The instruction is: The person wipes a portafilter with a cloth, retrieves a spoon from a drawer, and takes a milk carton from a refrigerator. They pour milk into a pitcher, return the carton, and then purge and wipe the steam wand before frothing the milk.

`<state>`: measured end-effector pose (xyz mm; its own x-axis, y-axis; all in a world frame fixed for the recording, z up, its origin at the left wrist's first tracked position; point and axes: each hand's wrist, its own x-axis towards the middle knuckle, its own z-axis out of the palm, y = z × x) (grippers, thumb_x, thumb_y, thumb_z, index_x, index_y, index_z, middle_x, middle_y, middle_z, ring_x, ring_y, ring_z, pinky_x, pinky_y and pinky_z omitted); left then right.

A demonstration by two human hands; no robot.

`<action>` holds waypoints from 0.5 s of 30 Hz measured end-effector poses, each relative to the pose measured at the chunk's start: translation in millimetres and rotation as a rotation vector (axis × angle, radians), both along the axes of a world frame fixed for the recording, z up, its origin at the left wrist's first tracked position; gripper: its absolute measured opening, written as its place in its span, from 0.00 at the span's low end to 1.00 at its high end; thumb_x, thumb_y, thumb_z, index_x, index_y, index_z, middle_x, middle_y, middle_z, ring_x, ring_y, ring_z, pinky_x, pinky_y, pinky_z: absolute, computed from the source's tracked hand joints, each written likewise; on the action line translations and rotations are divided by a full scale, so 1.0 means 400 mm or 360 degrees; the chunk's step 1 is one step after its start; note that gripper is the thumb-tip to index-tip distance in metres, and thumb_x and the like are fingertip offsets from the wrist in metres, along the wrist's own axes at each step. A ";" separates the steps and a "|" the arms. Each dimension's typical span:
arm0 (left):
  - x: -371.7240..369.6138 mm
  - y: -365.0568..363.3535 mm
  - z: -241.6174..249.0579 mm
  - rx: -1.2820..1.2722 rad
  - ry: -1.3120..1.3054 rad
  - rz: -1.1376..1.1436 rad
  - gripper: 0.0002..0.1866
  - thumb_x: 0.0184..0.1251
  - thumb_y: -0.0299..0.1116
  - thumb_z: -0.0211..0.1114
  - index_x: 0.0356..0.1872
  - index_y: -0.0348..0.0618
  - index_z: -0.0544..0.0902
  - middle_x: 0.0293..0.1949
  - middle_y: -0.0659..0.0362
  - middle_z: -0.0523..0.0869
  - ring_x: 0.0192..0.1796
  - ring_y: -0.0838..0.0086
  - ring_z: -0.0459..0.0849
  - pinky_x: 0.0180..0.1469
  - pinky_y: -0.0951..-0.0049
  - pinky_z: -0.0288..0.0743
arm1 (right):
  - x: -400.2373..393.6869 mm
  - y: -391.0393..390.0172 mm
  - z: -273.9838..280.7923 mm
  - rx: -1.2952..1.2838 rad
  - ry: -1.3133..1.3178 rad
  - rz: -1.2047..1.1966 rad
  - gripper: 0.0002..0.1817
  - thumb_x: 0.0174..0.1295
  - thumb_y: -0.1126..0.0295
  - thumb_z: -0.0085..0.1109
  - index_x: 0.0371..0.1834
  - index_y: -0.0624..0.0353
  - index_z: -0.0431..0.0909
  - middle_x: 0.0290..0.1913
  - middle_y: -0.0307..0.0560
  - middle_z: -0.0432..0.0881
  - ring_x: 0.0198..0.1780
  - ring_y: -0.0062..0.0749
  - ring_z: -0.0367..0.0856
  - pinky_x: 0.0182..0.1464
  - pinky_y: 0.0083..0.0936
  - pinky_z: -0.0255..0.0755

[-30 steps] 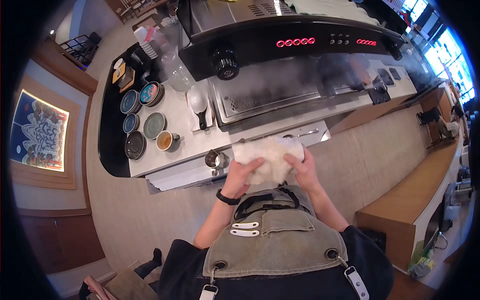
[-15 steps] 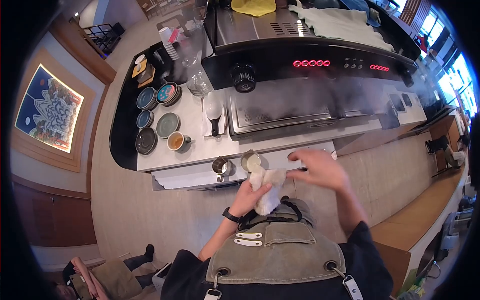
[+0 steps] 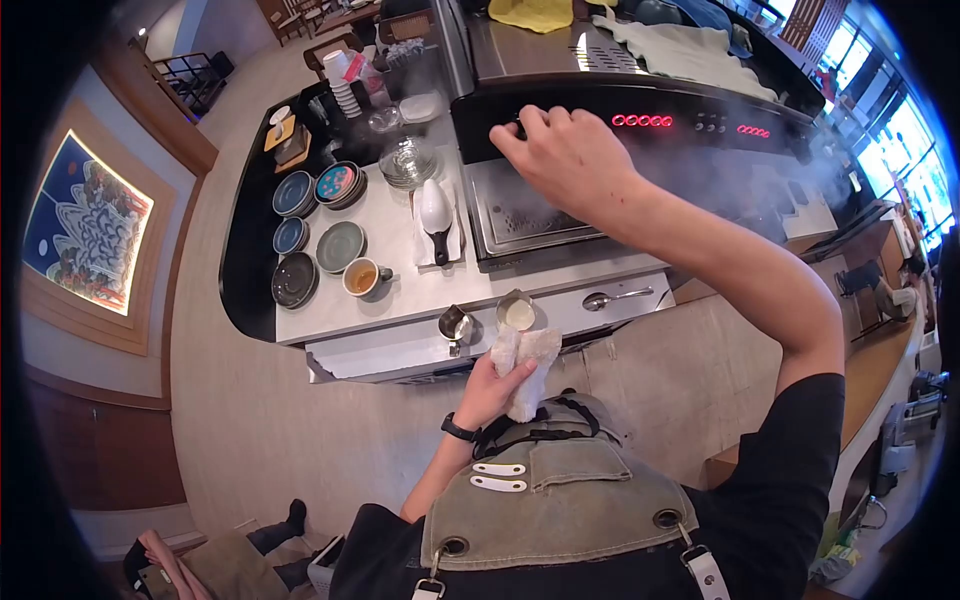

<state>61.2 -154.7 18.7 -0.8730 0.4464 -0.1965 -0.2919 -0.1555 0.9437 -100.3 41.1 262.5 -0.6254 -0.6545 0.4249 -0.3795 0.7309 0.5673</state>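
My left hand point(image 3: 488, 388) is closed round a folded white cloth point(image 3: 533, 365), held low in front of the apron. Just past the cloth is a metal milk pitcher point(image 3: 517, 316) with pale milk in it; the cloth hides its near side. A second small metal pitcher point(image 3: 455, 325) stands to its left. My right hand point(image 3: 565, 160) is raised to the front of the espresso machine point(image 3: 690, 105), fingers curled over its black knob, which the hand mostly covers. Steam hangs over the drip tray point(image 3: 520, 215) to the right of this hand.
A spoon point(image 3: 617, 298) lies on the lower ledge. On the white counter are a cup of brown drink point(image 3: 362, 277), a grey-green plate point(image 3: 341, 246), stacked blue plates point(image 3: 293, 194), a black-handled white scoop point(image 3: 436, 210) and glass dishes point(image 3: 407, 162). Another person point(image 3: 220, 560) is at lower left.
My right hand has left the cloth and risen to the machine's knob, uncovering the spoon. My left hand stays on the cloth. The view has shifted slightly.
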 end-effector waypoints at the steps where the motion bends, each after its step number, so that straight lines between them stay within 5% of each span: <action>1: -0.001 -0.010 0.000 0.0005 -0.0003 0.0005 0.23 0.75 0.34 0.72 0.65 0.35 0.79 0.55 0.59 0.88 0.55 0.76 0.85 0.58 0.70 0.79 | -0.006 -0.005 -0.009 0.0016 0.0039 0.0014 0.10 0.62 0.69 0.64 0.45 0.55 0.79 0.34 0.46 0.82 0.34 0.31 0.87 0.33 0.24 0.80; 6: -0.006 -0.058 -0.012 0.0004 0.0022 -0.0022 0.23 0.75 0.34 0.72 0.65 0.36 0.79 0.56 0.59 0.88 0.55 0.77 0.85 0.59 0.70 0.79 | -0.029 -0.017 -0.050 0.0065 0.0252 0.0044 0.08 0.60 0.69 0.65 0.40 0.55 0.77 0.33 0.45 0.81 0.32 0.28 0.86 0.28 0.18 0.77; 12: -0.018 -0.102 -0.017 -0.0038 0.0074 -0.0064 0.24 0.74 0.34 0.72 0.67 0.36 0.78 0.57 0.59 0.87 0.57 0.76 0.84 0.60 0.71 0.78 | -0.027 -0.026 -0.049 -0.0014 0.0171 -0.0113 0.11 0.61 0.65 0.66 0.42 0.55 0.76 0.32 0.41 0.78 0.31 0.29 0.86 0.32 0.23 0.81; 15: -0.023 -0.119 -0.012 -0.0046 0.0071 -0.0066 0.25 0.74 0.33 0.72 0.67 0.36 0.78 0.57 0.58 0.88 0.56 0.75 0.85 0.60 0.70 0.79 | 0.004 -0.025 -0.036 -0.0645 -0.0220 -0.0245 0.19 0.64 0.58 0.69 0.46 0.59 0.75 0.32 0.49 0.85 0.32 0.38 0.89 0.31 0.27 0.81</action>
